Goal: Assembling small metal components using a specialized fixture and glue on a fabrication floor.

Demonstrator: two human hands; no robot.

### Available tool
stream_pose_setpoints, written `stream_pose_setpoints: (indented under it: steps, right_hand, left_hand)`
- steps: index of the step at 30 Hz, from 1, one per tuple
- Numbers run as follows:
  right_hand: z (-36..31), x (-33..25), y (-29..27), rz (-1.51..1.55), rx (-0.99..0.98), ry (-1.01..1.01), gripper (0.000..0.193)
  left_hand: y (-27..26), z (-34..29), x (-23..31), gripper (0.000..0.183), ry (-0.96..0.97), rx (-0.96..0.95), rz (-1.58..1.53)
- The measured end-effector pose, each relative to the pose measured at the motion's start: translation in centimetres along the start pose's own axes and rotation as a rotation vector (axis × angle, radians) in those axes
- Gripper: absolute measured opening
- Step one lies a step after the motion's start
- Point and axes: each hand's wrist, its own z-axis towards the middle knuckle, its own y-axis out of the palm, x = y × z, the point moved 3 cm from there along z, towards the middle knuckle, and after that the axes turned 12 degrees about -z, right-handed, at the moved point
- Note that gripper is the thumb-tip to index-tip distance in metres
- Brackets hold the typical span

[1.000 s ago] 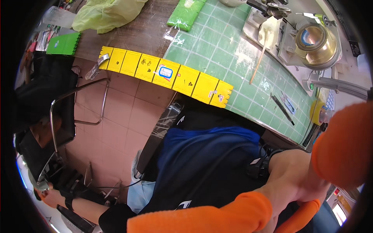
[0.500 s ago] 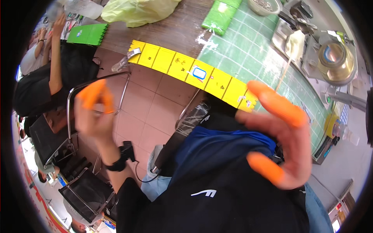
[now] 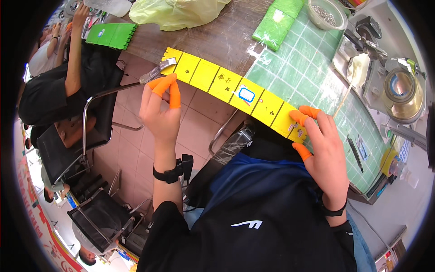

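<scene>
A long yellow strip (image 3: 207, 78) with dark dividing lines, handwriting and a blue-rimmed label runs along the near edge of the table. Orange finger cots cover the fingertips of both hands. My left hand (image 3: 161, 115) is pinched below the strip's left end, close to a metal clip (image 3: 158, 70); what lies between its fingertips, if anything, is hidden. At the strip's right end is my right hand (image 3: 327, 152), its fingers apart. Its index and middle fingertips rest on or just over the yellow surface, with the thumb beside the near edge.
A green gridded mat (image 3: 290, 65) covers the table's right side. On the table are a green wrapped block (image 3: 277, 25), a bowl of small metal pieces (image 3: 324, 16), a yellow plastic bag (image 3: 179, 11) and a tweezers-like tool (image 3: 355, 154). A person (image 3: 56, 86) sits at left.
Both hands have moved to the strip: my left hand rightward and up toward its left end, my right hand from in front of the camera down to its right end. The view has shifted slightly.
</scene>
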Motion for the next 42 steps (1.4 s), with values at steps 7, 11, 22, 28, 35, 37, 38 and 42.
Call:
stream_pose_setpoints:
  steps: [7, 11, 22, 28, 35, 37, 38, 42]
  right_hand:
    - [0.3, 0.3, -0.1, -0.01, 0.007, -0.012, 0.056]
    - [0.3, 0.5, -0.1, -0.023, -0.005, -0.018, 0.059]
    - [-0.5, 1.8, -0.2, 0.028, 0.073, -0.128, 0.054]
    - [-2.7, 3.7, -2.9, 0.092, 0.183, -0.06, 0.046]
    - [-3.9, 7.0, -2.6, -0.05, 0.169, 0.106, 0.044]
    - [-3.7, 7.6, -1.9, -0.037, 0.161, 0.072, 0.044]
    - [-3.4, 7.6, -1.8, 0.003, 0.172, 0.041, 0.044]
    - [-3.2, 8.7, -1.4, 0.106, 0.162, 0.045, 0.041]
  left_hand:
    - [-0.1, 0.0, -0.9, 0.024, -0.103, -0.003, -0.005]
    - [-0.5, 0.1, -1.2, 0.023, -0.111, -0.012, -0.007]
    - [-0.6, 0.5, -0.9, 0.021, 0.224, -0.161, 0.244]
    - [-3.1, 3.4, 6.7, 0.03, 0.161, -0.001, 0.182]
    - [3.0, 10.2, 17.3, 0.035, 0.427, -0.303, -0.293]
    - [6.9, 12.6, 18.3, 0.034, 0.311, -0.512, -0.435]
    - [8.2, 13.7, 18.9, 0.034, 0.175, -0.621, -0.508]
    - [15.6, 17.5, 17.0, 0.036, 0.054, -0.806, -0.436]
